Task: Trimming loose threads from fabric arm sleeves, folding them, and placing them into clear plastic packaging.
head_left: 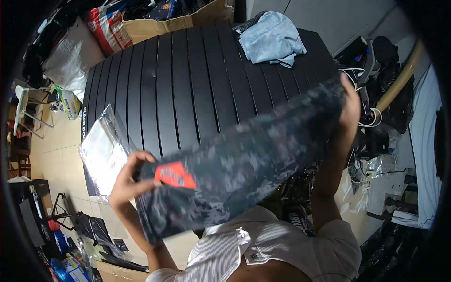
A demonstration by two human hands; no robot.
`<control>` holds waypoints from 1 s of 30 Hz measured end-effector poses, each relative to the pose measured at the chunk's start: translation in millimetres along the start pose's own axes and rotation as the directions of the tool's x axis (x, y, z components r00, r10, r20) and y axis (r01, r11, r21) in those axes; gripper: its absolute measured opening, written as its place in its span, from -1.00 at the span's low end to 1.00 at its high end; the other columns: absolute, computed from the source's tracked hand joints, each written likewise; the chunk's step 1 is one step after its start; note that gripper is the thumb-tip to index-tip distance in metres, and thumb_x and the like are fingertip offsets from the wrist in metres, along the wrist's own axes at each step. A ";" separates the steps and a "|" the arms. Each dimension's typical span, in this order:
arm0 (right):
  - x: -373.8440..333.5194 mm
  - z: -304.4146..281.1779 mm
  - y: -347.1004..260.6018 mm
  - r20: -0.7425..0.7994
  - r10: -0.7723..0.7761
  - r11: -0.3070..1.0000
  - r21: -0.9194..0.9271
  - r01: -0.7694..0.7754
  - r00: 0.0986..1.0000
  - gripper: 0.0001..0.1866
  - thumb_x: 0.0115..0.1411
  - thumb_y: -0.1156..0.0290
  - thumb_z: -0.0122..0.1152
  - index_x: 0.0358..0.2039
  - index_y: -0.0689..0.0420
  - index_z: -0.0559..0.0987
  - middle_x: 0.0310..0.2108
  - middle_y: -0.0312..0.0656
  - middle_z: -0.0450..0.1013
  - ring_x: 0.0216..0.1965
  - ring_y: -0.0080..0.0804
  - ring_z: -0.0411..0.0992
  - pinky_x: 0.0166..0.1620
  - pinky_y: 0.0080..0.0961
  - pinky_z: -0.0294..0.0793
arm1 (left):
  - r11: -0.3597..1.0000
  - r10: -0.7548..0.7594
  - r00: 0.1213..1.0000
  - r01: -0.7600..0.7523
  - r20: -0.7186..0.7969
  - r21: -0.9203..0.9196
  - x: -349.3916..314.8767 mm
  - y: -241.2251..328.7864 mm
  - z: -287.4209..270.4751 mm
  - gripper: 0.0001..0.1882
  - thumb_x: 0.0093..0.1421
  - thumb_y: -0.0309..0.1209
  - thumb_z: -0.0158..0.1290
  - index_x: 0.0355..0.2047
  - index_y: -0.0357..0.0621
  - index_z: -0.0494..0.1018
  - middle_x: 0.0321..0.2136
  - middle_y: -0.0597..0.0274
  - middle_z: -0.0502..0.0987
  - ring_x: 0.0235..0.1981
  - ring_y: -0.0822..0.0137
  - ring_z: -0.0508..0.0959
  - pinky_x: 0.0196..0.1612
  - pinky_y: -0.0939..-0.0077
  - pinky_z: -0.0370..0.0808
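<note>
Between my two hands stretches a dark camouflage garment (249, 162), folded lengthwise into a long strip and tilted up toward the right. A red tag (176, 175) lies on its left part. My left hand (134, 181) is closed on the left end, with the thumb over the cloth near the tag. My right hand (350, 105) grips the far right end; it is slightly blurred, and most of its fingers are behind the cloth. The garment is held in the air over the near edge of a black slatted table (188, 84).
Clear plastic bags (101, 152) lie at the table's left edge. A crumpled light blue-grey garment (272, 40) sits at the far right. Behind the table stands a cardboard box (159, 29) of clothing. Cables (373, 117) and black bags crowd the right side.
</note>
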State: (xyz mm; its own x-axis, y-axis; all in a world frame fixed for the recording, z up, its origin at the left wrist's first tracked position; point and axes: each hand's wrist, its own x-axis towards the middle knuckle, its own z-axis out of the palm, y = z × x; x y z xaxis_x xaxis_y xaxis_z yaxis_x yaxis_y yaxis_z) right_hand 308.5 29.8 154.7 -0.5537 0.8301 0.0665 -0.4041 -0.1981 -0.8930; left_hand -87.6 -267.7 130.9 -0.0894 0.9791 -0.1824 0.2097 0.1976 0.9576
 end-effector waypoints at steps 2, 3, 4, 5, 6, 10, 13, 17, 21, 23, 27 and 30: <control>10.3 -16.3 26.9 -0.039 0.058 0.992 -0.110 -0.062 0.998 -0.78 0.24 0.35 -0.10 -0.35 0.20 0.48 -0.39 -0.20 0.47 -0.35 -0.47 0.45 -0.19 -0.62 0.42 | 0.993 -0.058 0.994 0.067 -0.091 0.093 19.2 -4.9 -18.4 -0.45 -0.18 -0.53 0.24 -0.12 -0.18 0.30 -0.20 0.29 0.36 -0.11 0.41 0.35 -0.06 0.54 0.26; 20.7 -36.8 43.4 -0.095 0.190 0.982 -0.004 -0.191 0.977 -0.81 0.23 0.40 -0.09 -0.32 0.22 0.48 -0.37 -0.20 0.47 -0.34 -0.48 0.45 -0.19 -0.62 0.42 | 0.989 -0.106 0.984 0.120 -0.143 0.088 28.2 -14.8 -22.7 -0.42 -0.16 -0.52 0.24 -0.07 -0.17 0.30 -0.16 0.26 0.37 -0.09 0.38 0.35 -0.03 0.52 0.25; 23.0 -41.7 61.1 -0.164 0.191 0.981 -0.011 -0.196 0.968 -0.81 0.23 0.42 -0.08 -0.34 0.23 0.48 -0.37 -0.20 0.48 -0.35 -0.49 0.46 -0.20 -0.61 0.42 | 0.946 -0.009 0.981 0.071 -0.193 0.316 33.2 -38.4 -30.5 -0.40 -0.13 -0.49 0.21 -0.01 -0.12 0.30 -0.12 0.31 0.37 -0.15 0.36 0.33 -0.07 0.57 0.23; 23.4 -47.9 77.7 -0.243 0.185 0.980 -0.023 -0.196 0.952 -0.81 0.22 0.43 -0.08 -0.35 0.25 0.49 -0.36 -0.19 0.49 -0.35 -0.50 0.46 -0.20 -0.60 0.43 | 0.869 0.089 0.960 0.056 -0.266 0.491 39.2 -60.3 -33.4 -0.49 -0.05 -0.44 0.18 -0.04 -0.12 0.33 -0.10 0.28 0.36 -0.14 0.38 0.33 -0.14 0.59 0.29; 23.6 -70.1 97.3 -0.210 0.176 0.982 -0.038 -0.188 0.962 -0.85 0.19 0.48 -0.02 -0.31 0.27 0.48 -0.37 -0.25 0.48 -0.33 -0.55 0.44 -0.18 -0.66 0.39 | 0.843 0.081 0.923 0.138 -0.376 0.520 45.3 -81.2 -28.8 -0.56 0.00 -0.40 0.15 -0.07 -0.14 0.36 -0.13 0.25 0.39 -0.18 0.39 0.35 -0.19 0.60 0.31; 23.9 -97.7 126.3 -0.404 0.195 0.922 -0.234 -0.307 0.894 -0.80 0.17 0.35 0.08 -0.33 0.24 0.51 -0.60 -0.53 0.30 -0.62 -0.85 0.18 -0.56 -0.89 0.10 | 0.873 0.053 0.799 0.254 -0.599 0.415 62.6 -103.1 -2.9 -0.72 0.14 -0.25 0.02 -0.33 -0.25 0.50 -0.38 0.04 0.48 -0.37 0.24 0.49 -0.31 0.47 0.41; 28.1 -92.6 117.3 -0.403 0.262 0.858 -0.320 -0.403 0.877 -0.75 0.15 0.27 0.12 -0.34 0.22 0.53 -0.69 -0.58 0.22 -0.73 -0.90 0.06 -0.69 -0.87 -0.06 | 0.906 -0.008 0.710 0.303 -0.704 0.295 82.8 -106.8 -0.8 -0.64 0.17 -0.19 -0.02 -0.32 -0.31 0.47 -0.53 0.01 0.50 -0.53 0.23 0.47 -0.38 0.46 0.40; 37.3 -83.4 119.9 -0.350 0.244 0.903 -0.257 -0.343 0.905 -0.78 0.17 0.35 0.07 -0.31 0.28 0.50 -0.48 -0.35 0.45 -0.53 -0.73 0.35 -0.46 -0.81 0.27 | 0.821 -0.003 0.731 0.392 -0.683 0.415 108.8 -85.7 12.4 -0.58 0.10 -0.13 0.05 -0.37 -0.36 0.44 -0.59 -0.03 0.47 -0.57 0.14 0.44 -0.44 0.41 0.36; 34.9 -100.0 121.6 -0.283 0.096 0.946 -0.271 -0.176 0.954 -0.75 0.21 0.42 -0.01 -0.17 0.34 0.43 -0.26 -0.17 0.46 -0.26 -0.54 0.42 -0.15 -0.67 0.37 | 0.889 0.035 0.724 0.292 -0.688 0.352 102.6 -94.2 5.7 -0.61 0.09 -0.20 0.09 -0.43 -0.39 0.42 -0.61 0.20 0.47 -0.56 0.52 0.34 -0.46 0.64 0.31; 30.4 -98.7 114.5 -0.309 0.091 0.964 -0.211 -0.162 0.947 -0.72 0.22 0.44 -0.03 -0.11 0.34 0.38 -0.22 -0.15 0.44 -0.23 -0.54 0.42 -0.14 -0.67 0.37 | 0.978 -0.019 0.724 0.156 -0.690 0.137 85.6 -104.0 -10.6 -0.74 0.11 -0.32 0.09 -0.36 -0.32 0.49 -0.53 0.29 0.51 -0.49 0.57 0.42 -0.43 0.70 0.33; 23.3 -86.7 105.0 -0.354 0.145 0.941 -0.238 -0.239 0.924 -0.61 0.23 0.46 -0.08 0.07 0.25 0.25 -0.15 -0.16 0.40 -0.17 -0.52 0.40 -0.13 -0.66 0.37 | 0.999 -0.022 0.676 -0.015 -0.737 -0.043 51.0 -104.9 -30.1 -0.82 0.15 -0.37 0.04 -0.33 -0.24 0.49 -0.48 0.41 0.46 -0.45 0.61 0.41 -0.35 0.75 0.35; 21.5 -51.1 97.3 -0.102 0.286 0.889 -0.343 -0.303 0.953 -0.53 0.22 0.42 -0.04 0.15 0.11 0.19 -0.20 -0.25 0.41 -0.20 -0.58 0.39 -0.17 -0.66 0.39 | 0.972 -0.204 0.741 0.077 -0.640 -0.220 35.6 -105.3 -36.8 -0.75 0.18 -0.26 0.00 -0.29 -0.19 0.46 -0.54 0.46 0.39 -0.53 0.63 0.36 -0.40 0.74 0.34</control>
State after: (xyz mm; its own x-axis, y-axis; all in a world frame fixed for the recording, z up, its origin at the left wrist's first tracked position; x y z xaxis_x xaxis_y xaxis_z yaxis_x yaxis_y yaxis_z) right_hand 294.5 55.0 46.5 -0.5687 0.7876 -0.2373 0.0587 -0.2490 -0.9667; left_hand -148.7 -255.5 31.8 -0.7324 0.6545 -0.1877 -0.0177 0.2574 0.9661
